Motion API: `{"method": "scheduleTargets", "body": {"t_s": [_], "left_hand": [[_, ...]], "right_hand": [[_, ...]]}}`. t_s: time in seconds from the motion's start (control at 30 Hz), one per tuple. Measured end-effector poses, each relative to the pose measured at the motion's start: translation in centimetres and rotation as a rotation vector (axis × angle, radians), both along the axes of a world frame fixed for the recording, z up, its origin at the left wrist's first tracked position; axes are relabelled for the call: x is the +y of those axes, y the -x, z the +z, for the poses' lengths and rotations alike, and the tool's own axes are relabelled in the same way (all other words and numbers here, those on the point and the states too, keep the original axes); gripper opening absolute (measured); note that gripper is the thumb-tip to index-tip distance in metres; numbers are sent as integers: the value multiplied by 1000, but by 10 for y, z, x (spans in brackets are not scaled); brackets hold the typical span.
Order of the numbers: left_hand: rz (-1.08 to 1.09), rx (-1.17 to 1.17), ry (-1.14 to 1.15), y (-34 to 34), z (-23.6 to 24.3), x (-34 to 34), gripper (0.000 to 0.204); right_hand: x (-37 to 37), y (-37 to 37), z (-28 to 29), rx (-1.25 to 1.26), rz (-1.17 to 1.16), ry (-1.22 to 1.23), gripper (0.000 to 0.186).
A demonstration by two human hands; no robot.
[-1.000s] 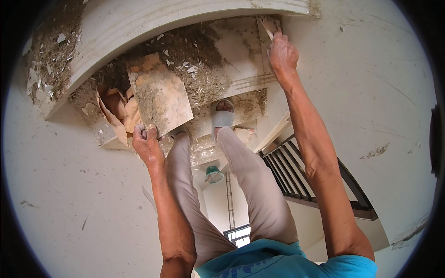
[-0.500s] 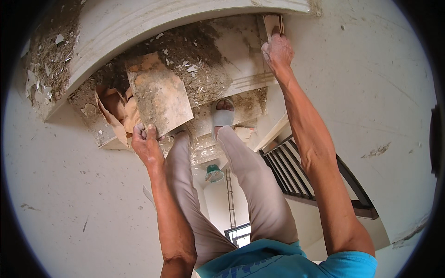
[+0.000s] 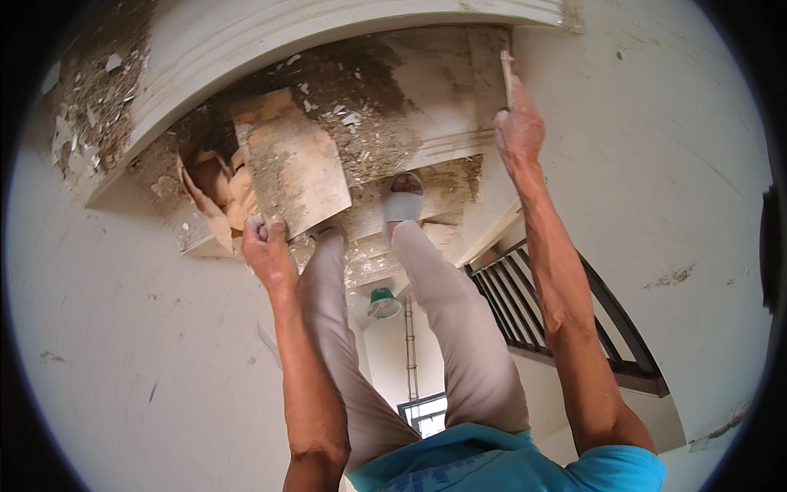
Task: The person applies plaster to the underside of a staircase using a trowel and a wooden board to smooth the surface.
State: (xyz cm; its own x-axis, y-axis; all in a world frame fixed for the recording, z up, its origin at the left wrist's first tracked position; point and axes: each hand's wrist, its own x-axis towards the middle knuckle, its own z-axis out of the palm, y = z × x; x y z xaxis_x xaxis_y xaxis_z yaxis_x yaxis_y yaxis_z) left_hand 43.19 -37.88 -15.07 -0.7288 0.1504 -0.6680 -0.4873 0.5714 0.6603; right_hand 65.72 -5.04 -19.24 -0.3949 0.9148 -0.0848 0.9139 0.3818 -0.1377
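My left hand (image 3: 269, 252) pinches the near edge of a flat tile (image 3: 295, 164), which is square-cornered, beige and smeared with dirt and orange-brown stains. The tile is tilted over the rubble-strewn stair tread. At the far right end of the same tread, by the wall, my right hand (image 3: 521, 135) is closed around a narrow pale strip (image 3: 507, 75). The strip shows nearly edge-on, so its full shape is hidden. Just left of the tile stands an open, crumpled brown paper bag (image 3: 197, 184); what it holds cannot be made out.
Broken chips and dirt cover the stair tread (image 3: 369, 152), below a pale curved step edge (image 3: 328, 31). My sandalled foot (image 3: 403, 201) stands on a lower step. A dark railing (image 3: 525, 299) runs at the right. A green bucket (image 3: 383, 303) is farther down, between my legs.
My right hand has drawn the pale strip away from the corner, rightward and slightly nearer, turning it edge-on. My left hand and the tile have barely shifted.
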Motion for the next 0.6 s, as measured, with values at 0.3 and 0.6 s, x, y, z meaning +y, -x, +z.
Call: {"method": "scheduleTargets", "body": {"t_s": [0.3, 0.6], "left_hand": [[44, -35, -26, -3, 16, 16, 13], [-526, 870, 283, -8, 74, 26, 18]], "right_hand": [[-35, -8, 24, 156, -33, 258, 32], [-65, 4, 35, 146, 93, 164, 45]]}}
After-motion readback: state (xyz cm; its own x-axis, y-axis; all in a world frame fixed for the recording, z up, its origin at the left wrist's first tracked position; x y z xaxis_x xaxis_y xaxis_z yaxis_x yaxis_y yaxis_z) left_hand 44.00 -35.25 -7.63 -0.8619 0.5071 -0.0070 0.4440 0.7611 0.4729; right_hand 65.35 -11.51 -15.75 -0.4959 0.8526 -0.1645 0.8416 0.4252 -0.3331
